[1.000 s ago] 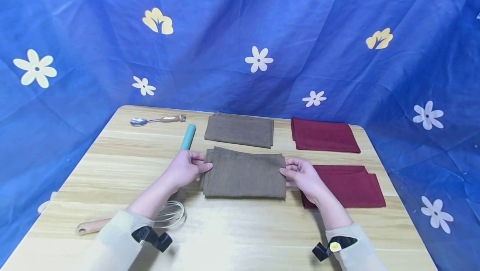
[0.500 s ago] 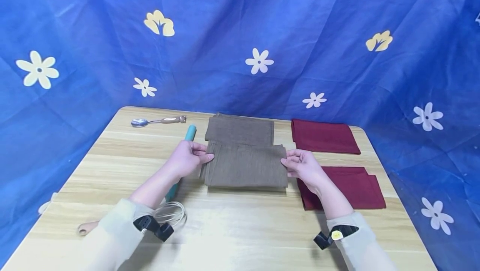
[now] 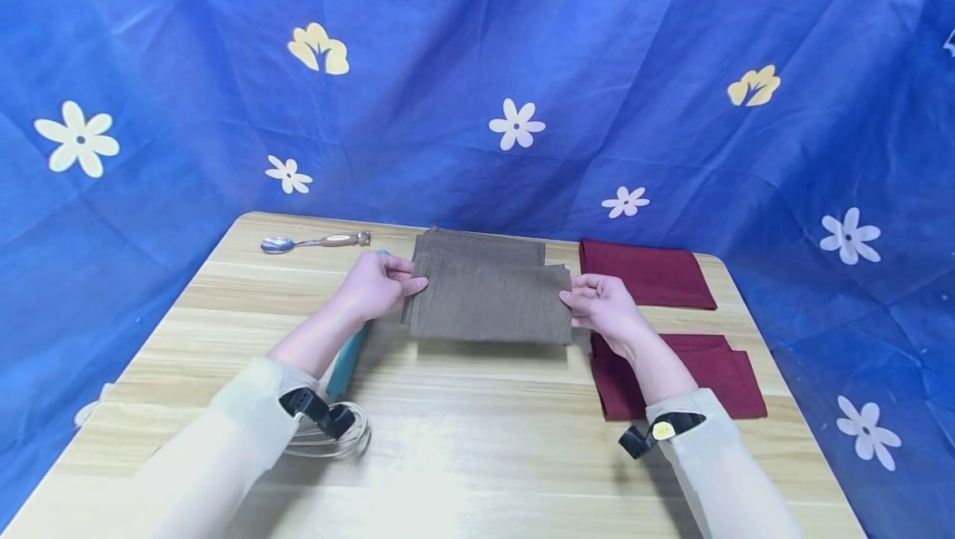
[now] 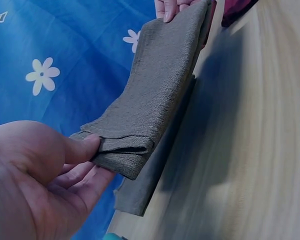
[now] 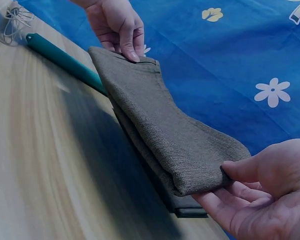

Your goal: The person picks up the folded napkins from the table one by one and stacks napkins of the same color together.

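Observation:
A folded grey-brown cloth (image 3: 492, 303) is held up off the table between my two hands. My left hand (image 3: 376, 284) pinches its left end, thumb on top and fingers beneath, as the left wrist view shows. At the right end, my right hand (image 3: 606, 307) grips the cloth the same way. Behind and below lies a second folded grey-brown cloth (image 3: 485, 245), partly covered by the raised one in the head view. In the right wrist view the raised cloth (image 5: 150, 115) sags slightly in the middle, with its shadow on the wood.
Two folded dark red cloths, a far one (image 3: 645, 272) and a nearer one (image 3: 709, 373), lie on the right. At left are a spoon (image 3: 313, 241), a teal stick-like tool (image 3: 346, 365) and a whisk (image 3: 328, 438), mostly under my left arm. A blue curtain (image 3: 418, 66) hangs behind the table.
Both hands have carried the folded cloth up and away from me, so it now overlaps the rear grey-brown cloth. The left forearm now hides the whisk's handle.

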`<state>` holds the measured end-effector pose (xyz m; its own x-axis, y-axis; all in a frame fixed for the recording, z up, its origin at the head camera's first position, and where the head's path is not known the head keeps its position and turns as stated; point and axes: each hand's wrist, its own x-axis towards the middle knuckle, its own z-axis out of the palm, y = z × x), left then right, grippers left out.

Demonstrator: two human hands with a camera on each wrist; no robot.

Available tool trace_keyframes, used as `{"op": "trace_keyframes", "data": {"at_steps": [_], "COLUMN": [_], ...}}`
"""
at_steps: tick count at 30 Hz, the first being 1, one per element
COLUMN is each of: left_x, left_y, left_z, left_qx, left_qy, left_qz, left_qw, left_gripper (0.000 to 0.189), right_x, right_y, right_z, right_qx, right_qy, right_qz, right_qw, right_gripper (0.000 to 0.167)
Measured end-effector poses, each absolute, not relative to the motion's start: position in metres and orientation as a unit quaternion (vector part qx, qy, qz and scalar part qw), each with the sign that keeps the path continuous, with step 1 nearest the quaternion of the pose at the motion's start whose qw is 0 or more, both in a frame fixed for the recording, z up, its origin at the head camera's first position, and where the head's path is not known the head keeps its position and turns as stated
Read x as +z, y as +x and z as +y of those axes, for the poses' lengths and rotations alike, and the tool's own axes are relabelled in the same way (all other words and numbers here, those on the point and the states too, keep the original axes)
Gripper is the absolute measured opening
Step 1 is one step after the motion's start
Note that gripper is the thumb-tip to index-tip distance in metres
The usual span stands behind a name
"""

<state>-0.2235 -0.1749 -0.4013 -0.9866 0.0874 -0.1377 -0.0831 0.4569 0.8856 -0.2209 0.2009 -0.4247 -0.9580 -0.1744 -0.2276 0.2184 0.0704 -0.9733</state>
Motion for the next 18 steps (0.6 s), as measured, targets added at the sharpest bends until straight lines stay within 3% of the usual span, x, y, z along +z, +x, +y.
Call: {"op": "trace_keyframes", "data": {"at_steps": [12, 18], "left_x": [-0.400, -0.404], "left_y": [-0.252, -0.264], "left_z": [-0.175, -0.174], "left_qx": [0.598, 0.603], "left_qy": [-0.035, -0.046], "left_qz": [0.791, 0.788], "left_qw": [0.128, 0.117], "left_gripper": [0.051, 0.051], "right_x": [-0.420, -0.423], "right_y": [-0.251, -0.264], "right_z": [0.202, 0.201], "right_qx": [-0.680, -0.673], "right_qy": [0.026, 0.033], "right_qz": [0.718, 0.724], "right_qw": [0.144, 0.146], "right_gripper": [0.033, 0.032]}}
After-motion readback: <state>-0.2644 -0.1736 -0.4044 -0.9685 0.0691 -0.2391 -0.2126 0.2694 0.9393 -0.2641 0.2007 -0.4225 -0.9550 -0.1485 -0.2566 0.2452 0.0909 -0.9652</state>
